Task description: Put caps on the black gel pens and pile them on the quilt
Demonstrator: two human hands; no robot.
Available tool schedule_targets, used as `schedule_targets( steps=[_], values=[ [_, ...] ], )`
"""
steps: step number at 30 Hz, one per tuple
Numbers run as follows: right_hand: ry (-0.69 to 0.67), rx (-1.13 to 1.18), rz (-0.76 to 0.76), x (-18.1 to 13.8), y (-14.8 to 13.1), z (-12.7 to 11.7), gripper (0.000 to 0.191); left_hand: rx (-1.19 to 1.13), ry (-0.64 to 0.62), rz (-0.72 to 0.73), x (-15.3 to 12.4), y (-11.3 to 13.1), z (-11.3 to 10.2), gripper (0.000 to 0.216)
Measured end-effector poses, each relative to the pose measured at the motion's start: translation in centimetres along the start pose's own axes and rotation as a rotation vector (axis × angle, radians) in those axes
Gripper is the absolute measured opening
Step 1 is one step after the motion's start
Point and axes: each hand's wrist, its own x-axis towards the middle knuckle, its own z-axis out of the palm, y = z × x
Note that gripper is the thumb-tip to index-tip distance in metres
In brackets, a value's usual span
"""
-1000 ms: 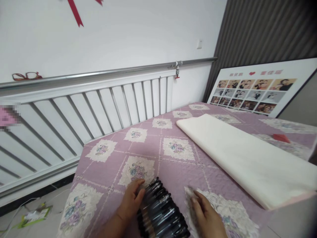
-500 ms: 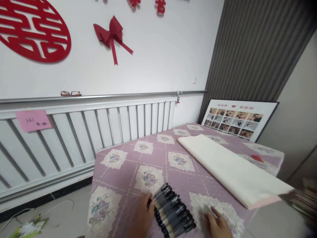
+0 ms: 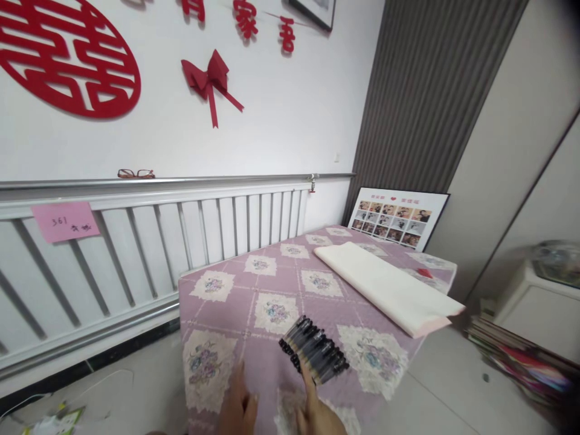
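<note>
L. hand (image 3: 238,405) blurred, cropped at 6–7 o'clock; thumb & fingers apart. R. hand (image 3: 318,412) cropped too, index extended, thumb apart; contact w/ pens (image 3: 316,349) at its 12 o'clock unclear. Pens: slim, blk/clear plastic, approx. parallel on lilac floral-clothed desk (image 3: 235,289). Folded cream sheet (image 3: 389,287), matte, at pens' 2 o'clock.

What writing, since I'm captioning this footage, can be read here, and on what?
"361": pink note; scribble beside unreadable.
"囍": round red cut-out, partly out of frame.
"家": red wall character.
"吾": character to its right.
Cut off: characters further left.
Too small or blurred: heading on photo board, markings on pens.
</note>
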Motion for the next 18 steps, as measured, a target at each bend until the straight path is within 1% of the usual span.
schedule_targets(
  steps=[2, 3, 6, 7, 8, 10, 12, 14, 16, 18],
  values=[
    [0.017, -0.145, -0.059, 1.2, -1.6, -1.6, 0.071, 0.126, 0.024, 0.055, -0.2, 3.0, -2.6, 0.068],
    [0.052, -0.215, -0.084, 1.7, -2.3, -2.6, 0.071, 0.184, 0.035, 0.08, -0.2, 4.7, -3.9, 0.069],
    [0.222, -0.35, -0.204, 2.8, -4.4, -5.6, 0.068, 0.341, 0.097, 0.094, -0.8, 9.2, -7.2, 0.073],
    [0.295, -0.379, -0.231, 3.0, -5.1, -6.5, 0.067, 0.36, 0.143, 0.1, -1.1, 10.4, -8.1, 0.074],
    [0.347, -0.399, -0.261, 3.1, -5.8, -7.4, 0.065, 0.346, 0.219, 0.137, -1.4, 11.3, -8.7, 0.073],
    [0.44, -0.407, -0.3, 3.2, -6.9, -9.0, 0.059, 0.337, 0.277, 0.198, -1.9, 12.5, -9.5, 0.073],
    [0.477, -0.372, -0.326, 3.1, -7.6, -9.9, 0.055, 0.344, 0.298, 0.24, -2.1, 12.7, -9.7, 0.072],
    [0.439, -0.284, -0.351, 3.0, -7.5, -9.6, 0.055, 0.342, 0.297, 0.27, -1.8, 11.8, -9.3, 0.07],
    [0.34, -0.168, -0.375, 2.6, -6.5, -8.0, 0.056, 0.334, 0.272, 0.298, -0.9, 9.6, -8.3, 0.065],
    [0.211, -0.079, -0.392, 1.8, -4.9, -5.1, 0.06, 0.389, 0.22, 0.312, 0.0, 6.0, -6.6, 0.06]
  ],
)
